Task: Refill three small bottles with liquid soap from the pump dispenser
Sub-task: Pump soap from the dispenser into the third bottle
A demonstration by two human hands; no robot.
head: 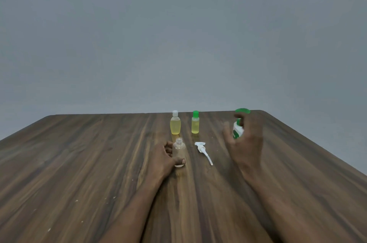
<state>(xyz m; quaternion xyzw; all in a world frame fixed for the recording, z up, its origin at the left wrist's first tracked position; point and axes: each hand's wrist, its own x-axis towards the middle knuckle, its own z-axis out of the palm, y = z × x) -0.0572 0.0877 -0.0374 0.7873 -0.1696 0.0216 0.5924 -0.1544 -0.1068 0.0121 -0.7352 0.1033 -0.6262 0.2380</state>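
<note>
My left hand (162,158) grips a small clear bottle (179,148) that stands upright and uncapped on the wooden table (89,163). Its white spray-pump cap (203,150) lies on the table just to the right. Behind stand a white-capped bottle (175,123) and a green-capped bottle (195,122), both holding yellow liquid. My right hand (247,143) hovers with fingers spread in front of the white and green pump dispenser (238,129) at the back right. Whether it touches the dispenser cannot be made out; the hand is blurred.
The table's far edge (218,111) runs right behind the bottles and the dispenser, with a plain grey wall (178,44) beyond. A few small white specks dot the near left of the tabletop.
</note>
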